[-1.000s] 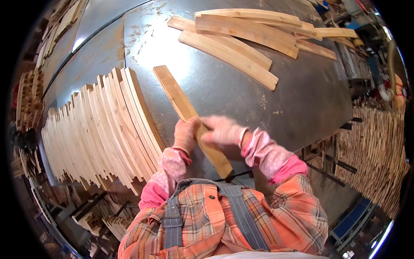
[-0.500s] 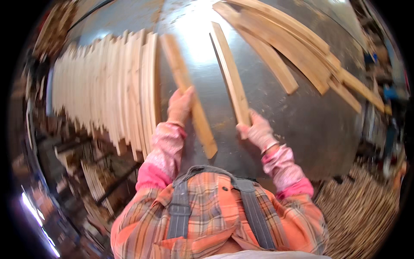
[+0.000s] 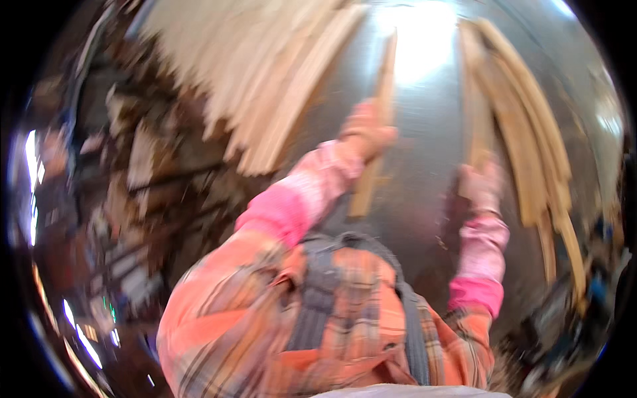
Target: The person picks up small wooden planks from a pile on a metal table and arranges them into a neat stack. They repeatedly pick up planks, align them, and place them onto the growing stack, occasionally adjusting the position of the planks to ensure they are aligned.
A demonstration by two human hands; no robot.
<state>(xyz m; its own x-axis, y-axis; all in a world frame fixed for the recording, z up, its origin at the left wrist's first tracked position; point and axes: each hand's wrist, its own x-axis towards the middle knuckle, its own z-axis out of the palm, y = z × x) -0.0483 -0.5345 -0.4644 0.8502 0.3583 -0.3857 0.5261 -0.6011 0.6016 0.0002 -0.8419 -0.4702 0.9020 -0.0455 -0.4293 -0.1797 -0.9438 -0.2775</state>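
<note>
My left hand (image 3: 369, 127) is closed around the middle of a narrow wooden strip (image 3: 364, 192), which lies lengthwise over the dark tabletop. Farther right, my right hand (image 3: 482, 182) is at the near end of another wooden strip (image 3: 476, 106). Its fingers look wrapped round that end, though motion smears them. This strip lies close beside a loose pile of longer boards (image 3: 519, 132), and blur hides whether it touches them. Left of my left hand, a row of pale strips (image 3: 292, 99) lies side by side with uneven near ends.
The dark, shiny tabletop (image 3: 424, 159) carries a bright glare at its far side. Blurred wood pieces and dark frame parts (image 3: 152, 179) fill the space below the table's left edge. More blurred clutter (image 3: 570, 331) shows at lower right.
The view has swung, so the row and pile appear turned. My right hand has come over beside the board pile; whether it holds the same strip cannot be told. My left hand still grips its strip.
</note>
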